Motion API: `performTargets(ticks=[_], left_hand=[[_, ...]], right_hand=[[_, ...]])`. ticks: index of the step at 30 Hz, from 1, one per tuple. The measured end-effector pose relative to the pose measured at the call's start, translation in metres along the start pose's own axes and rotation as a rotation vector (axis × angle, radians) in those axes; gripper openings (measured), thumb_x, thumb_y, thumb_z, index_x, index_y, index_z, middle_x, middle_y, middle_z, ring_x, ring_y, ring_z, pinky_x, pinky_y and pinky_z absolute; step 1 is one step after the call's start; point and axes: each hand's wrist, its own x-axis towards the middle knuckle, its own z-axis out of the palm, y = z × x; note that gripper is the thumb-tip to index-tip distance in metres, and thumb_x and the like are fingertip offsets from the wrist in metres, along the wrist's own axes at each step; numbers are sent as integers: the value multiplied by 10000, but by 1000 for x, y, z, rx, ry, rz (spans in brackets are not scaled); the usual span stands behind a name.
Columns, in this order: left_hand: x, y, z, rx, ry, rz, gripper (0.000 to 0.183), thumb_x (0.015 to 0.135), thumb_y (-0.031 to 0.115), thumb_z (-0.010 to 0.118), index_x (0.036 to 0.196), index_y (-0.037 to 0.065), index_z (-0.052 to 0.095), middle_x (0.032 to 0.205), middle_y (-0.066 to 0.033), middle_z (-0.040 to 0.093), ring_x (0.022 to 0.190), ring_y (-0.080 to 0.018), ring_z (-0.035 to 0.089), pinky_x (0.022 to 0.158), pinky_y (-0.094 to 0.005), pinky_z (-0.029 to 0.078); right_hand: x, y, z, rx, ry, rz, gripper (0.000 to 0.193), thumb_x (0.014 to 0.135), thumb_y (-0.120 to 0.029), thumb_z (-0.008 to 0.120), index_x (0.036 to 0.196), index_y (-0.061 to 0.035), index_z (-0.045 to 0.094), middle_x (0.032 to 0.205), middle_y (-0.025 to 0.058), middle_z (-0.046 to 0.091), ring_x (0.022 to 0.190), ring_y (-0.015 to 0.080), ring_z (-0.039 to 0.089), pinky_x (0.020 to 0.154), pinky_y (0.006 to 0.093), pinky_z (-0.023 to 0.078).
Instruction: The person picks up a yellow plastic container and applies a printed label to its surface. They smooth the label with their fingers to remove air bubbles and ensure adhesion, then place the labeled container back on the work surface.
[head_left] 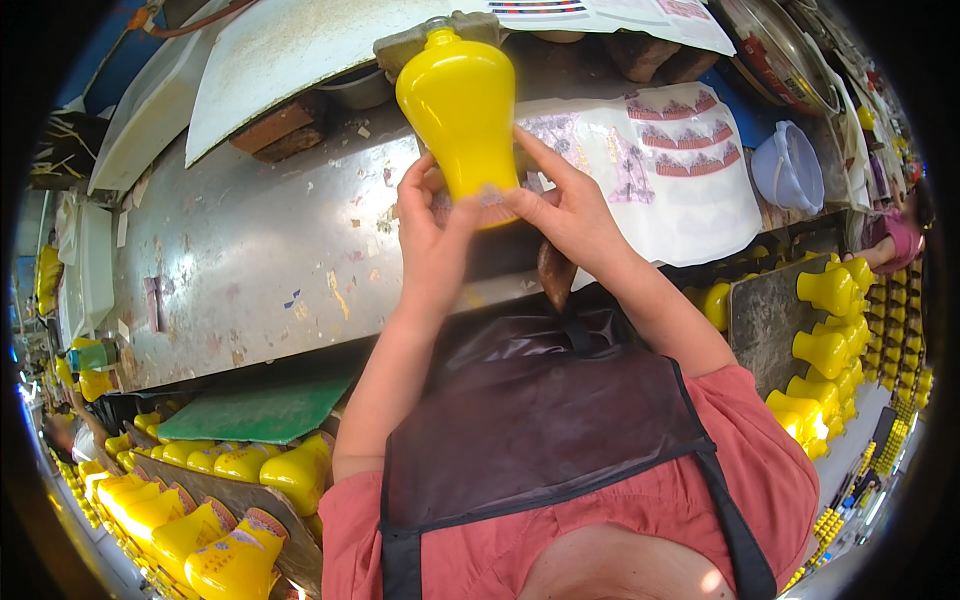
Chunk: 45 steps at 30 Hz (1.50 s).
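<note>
A glossy yellow vase [458,100] lies between my hands over the metal table, its neck at a grey block [396,54] and its narrow base toward me. My left hand [432,215] holds the base from the left, fingers curled round it and thumb on top. From the right, my right hand [565,205] grips the same base, its thumb pressed near the lower edge and its index finger along the side. Under the thumbs, a pinkish patterned band [490,207] shows on the base. Beside my right hand lies a decal sheet [690,180] with crown-shaped and lacy prints.
Metal tabletop [250,260] with stuck paper scraps. A pale blue bucket [787,168] stands at the right edge. Decorated yellow vases [235,560] line a board at lower left; plain ones [828,350] stand at right. A green board [255,408] lies below the table edge.
</note>
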Motion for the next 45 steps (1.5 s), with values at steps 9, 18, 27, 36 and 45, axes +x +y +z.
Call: performTargets(ticks=[9, 18, 27, 36, 45], left_hand=[[-1, -3, 0, -44, 23, -4, 573, 1073, 249, 557, 1549, 70, 293, 1399, -147, 511, 1285, -210, 507, 1098, -354, 410], [-1, -6, 1, -26, -6, 51, 577, 1072, 255, 551, 1550, 66, 288, 1403, -164, 498, 1288, -214, 506, 1106, -363, 411], [-3, 5, -2, -116, -1, -74, 608, 1039, 248, 544, 1558, 66, 287, 1423, -163, 495, 1297, -233, 495, 1123, -383, 384], [-2, 26, 3, -272, -19, -103, 724, 905, 87, 667, 1516, -5, 288, 1413, -203, 496, 1264, -268, 560, 1066, -380, 474], [-3, 21, 0, -251, -50, -166, 751, 895, 97, 611, 1568, 65, 278, 1415, -141, 517, 1346, -264, 464, 1165, -402, 334]], right_hand=[[-2, 8, -2, 113, -10, 48, 668, 950, -208, 669, 1549, -32, 429, 1432, 240, 584, 1272, 292, 618, 1069, 363, 462], [-1, 13, 0, -8, 19, 5, 693, 927, -234, 700, 1532, -14, 444, 1418, 256, 591, 1266, 301, 624, 1060, 365, 470], [8, -7, -15, 227, 167, 221, 382, 1083, -306, 523, 1299, -26, 667, 727, -67, 576, 646, 20, 484, 589, 182, 410], [10, -42, -29, -308, -64, -397, 290, 863, -12, 737, 1134, -46, 640, 994, 85, 695, 897, 185, 698, 786, 312, 568], [13, -70, -11, -755, -115, -744, 278, 839, -107, 719, 1110, -97, 658, 826, 125, 615, 714, 327, 680, 622, 390, 557]])
